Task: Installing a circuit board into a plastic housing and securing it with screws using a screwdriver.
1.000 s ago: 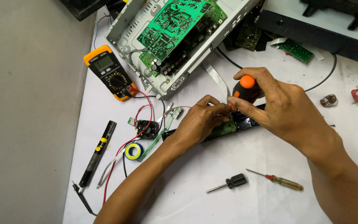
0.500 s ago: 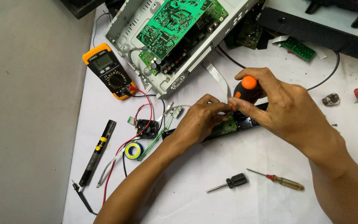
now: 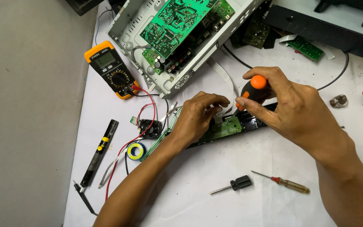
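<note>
Fingers of the right hand (image 3: 290, 109) wrap the orange-and-black handle of a screwdriver (image 3: 248, 94), its tip angled down onto a small green circuit board (image 3: 223, 129) seated in a long black panel (image 3: 253, 122) lying mid-counter. The left hand (image 3: 200, 115) presses down on that board's left end — fingers curled, gripping nothing else. On the white counter (image 3: 198, 185) nearer the person lie two spare screwdrivers — one black-handled (image 3: 234, 185), one amber-handled (image 3: 284, 183). A yellow multimeter (image 3: 111, 69) sits at the upper left beside an opened metal chassis (image 3: 177, 42).
</note>
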